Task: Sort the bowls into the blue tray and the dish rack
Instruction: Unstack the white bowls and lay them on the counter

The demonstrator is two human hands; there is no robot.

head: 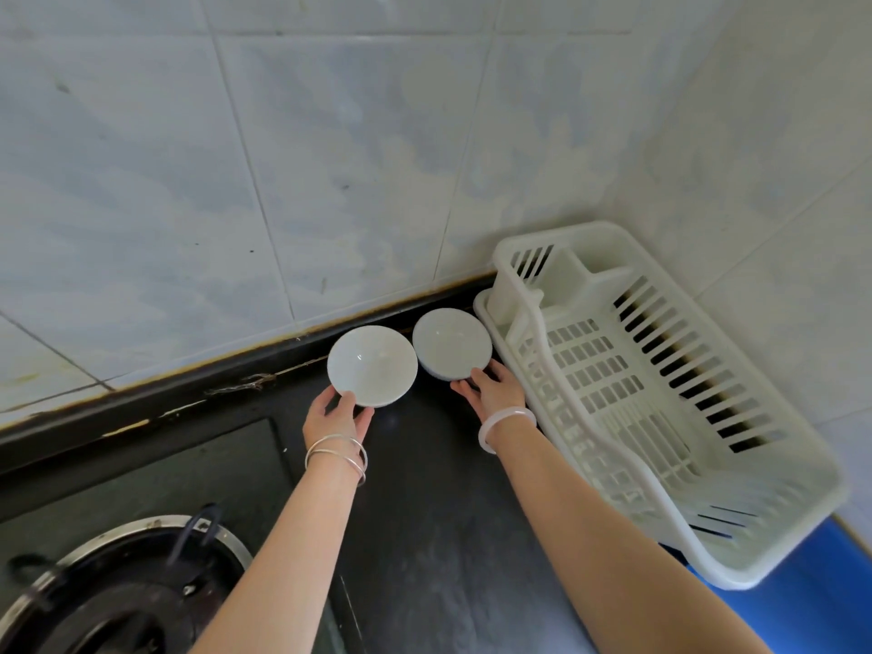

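- The left bowl, white, is gripped at its near rim by the left hand, with the thumb laid over the edge and the fingers curled beneath.
- The right bowl, also white, is pinched at its near rim by the right hand.
- Both bowls are tilted so that their insides are seen, and they are held side by side, almost touching, over the back of the black counter by the tiled wall. Whether they rest on the counter cannot be told.
- The white dish rack is set just right of the right bowl, in the corner.
- The blue tray is seen under the rack's near end.
- A stove burner is seen at the lower left.
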